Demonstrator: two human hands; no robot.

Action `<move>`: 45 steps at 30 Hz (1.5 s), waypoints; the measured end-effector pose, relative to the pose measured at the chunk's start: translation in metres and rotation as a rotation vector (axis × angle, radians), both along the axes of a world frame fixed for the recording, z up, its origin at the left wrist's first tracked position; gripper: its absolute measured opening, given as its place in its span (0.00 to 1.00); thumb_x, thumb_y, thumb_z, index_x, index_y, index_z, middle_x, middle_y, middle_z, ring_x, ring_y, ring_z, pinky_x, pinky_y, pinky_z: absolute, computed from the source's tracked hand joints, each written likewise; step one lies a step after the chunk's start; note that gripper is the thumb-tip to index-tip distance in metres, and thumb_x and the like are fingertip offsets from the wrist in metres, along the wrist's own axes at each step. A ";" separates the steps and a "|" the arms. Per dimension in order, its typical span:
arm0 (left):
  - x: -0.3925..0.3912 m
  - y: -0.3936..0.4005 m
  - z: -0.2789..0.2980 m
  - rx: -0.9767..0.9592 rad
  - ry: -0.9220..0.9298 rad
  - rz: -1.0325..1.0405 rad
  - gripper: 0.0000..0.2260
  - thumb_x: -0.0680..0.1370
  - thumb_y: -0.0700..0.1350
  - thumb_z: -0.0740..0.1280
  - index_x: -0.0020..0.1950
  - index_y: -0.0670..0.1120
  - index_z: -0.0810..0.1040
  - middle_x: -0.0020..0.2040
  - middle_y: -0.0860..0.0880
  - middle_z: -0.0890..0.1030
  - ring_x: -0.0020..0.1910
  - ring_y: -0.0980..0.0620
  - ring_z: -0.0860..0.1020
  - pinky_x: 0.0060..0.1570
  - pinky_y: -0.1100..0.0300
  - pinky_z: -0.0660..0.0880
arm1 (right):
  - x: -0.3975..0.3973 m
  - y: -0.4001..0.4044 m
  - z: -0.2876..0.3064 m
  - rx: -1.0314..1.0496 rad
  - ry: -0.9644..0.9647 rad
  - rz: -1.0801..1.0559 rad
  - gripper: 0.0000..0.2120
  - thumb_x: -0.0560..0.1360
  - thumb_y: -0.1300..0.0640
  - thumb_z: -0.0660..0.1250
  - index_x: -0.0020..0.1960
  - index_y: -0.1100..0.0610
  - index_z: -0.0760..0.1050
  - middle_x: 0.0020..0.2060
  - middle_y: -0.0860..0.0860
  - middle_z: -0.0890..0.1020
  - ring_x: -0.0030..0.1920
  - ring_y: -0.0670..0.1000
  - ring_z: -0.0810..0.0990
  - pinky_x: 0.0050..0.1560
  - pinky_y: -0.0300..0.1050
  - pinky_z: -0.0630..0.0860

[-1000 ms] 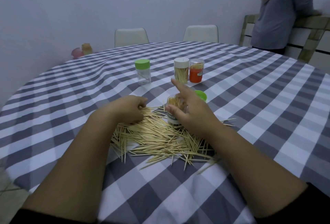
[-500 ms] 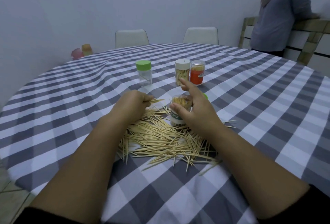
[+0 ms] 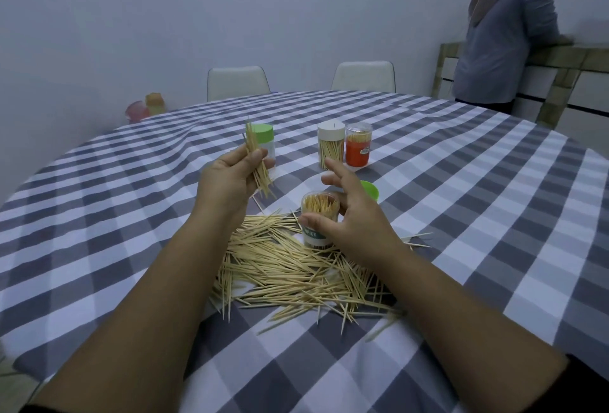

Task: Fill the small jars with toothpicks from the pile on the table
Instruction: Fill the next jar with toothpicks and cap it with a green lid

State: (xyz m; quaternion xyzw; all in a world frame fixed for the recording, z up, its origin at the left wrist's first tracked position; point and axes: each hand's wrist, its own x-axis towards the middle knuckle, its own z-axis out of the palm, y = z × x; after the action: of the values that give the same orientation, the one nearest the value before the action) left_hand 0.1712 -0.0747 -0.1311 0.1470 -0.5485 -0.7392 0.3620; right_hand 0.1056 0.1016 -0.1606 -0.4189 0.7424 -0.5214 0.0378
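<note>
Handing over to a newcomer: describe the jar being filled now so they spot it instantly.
On the checked table, find the toothpick pile. At its far edge the right hand holds an open jar: the only lidless one, toothpicks showing.

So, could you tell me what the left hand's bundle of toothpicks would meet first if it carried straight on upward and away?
Probably the green-lidded jar right behind the toothpick bundle that the left hand grips, though depth is unclear, so it may pass in front.
</note>
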 end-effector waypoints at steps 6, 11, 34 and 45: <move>-0.010 0.019 0.014 0.168 0.147 -0.106 0.07 0.78 0.35 0.62 0.54 0.38 0.77 0.46 0.45 0.82 0.42 0.53 0.83 0.48 0.59 0.81 | 0.003 -0.003 0.000 -0.005 -0.014 0.012 0.42 0.68 0.49 0.75 0.74 0.42 0.54 0.65 0.46 0.69 0.63 0.47 0.71 0.63 0.53 0.73; -0.012 0.033 0.020 0.211 0.204 -0.152 0.05 0.79 0.35 0.62 0.50 0.39 0.78 0.38 0.48 0.84 0.40 0.53 0.83 0.51 0.56 0.80 | 0.005 -0.003 0.000 -0.003 -0.087 0.027 0.45 0.67 0.46 0.75 0.75 0.45 0.53 0.66 0.46 0.69 0.65 0.45 0.69 0.64 0.45 0.70; -0.010 0.057 0.008 0.172 0.128 -0.283 0.06 0.79 0.35 0.61 0.47 0.40 0.78 0.36 0.48 0.84 0.38 0.53 0.83 0.41 0.63 0.80 | -0.006 -0.004 0.010 -0.392 -0.547 -0.052 0.12 0.74 0.57 0.70 0.57 0.52 0.79 0.52 0.48 0.84 0.56 0.45 0.80 0.49 0.41 0.78; -0.009 0.054 -0.001 -0.084 -0.108 -0.248 0.14 0.76 0.39 0.65 0.37 0.52 0.86 0.42 0.55 0.84 0.54 0.53 0.77 0.63 0.51 0.65 | -0.002 -0.002 0.013 -0.345 -0.062 -0.228 0.09 0.82 0.59 0.56 0.57 0.51 0.71 0.41 0.49 0.80 0.44 0.42 0.78 0.44 0.32 0.73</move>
State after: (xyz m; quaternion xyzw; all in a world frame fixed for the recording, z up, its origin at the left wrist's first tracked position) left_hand 0.1620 -0.0207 -0.1317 0.1024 -0.6116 -0.7458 0.2434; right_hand 0.1032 0.0993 -0.1480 -0.3161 0.6832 -0.6544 -0.0711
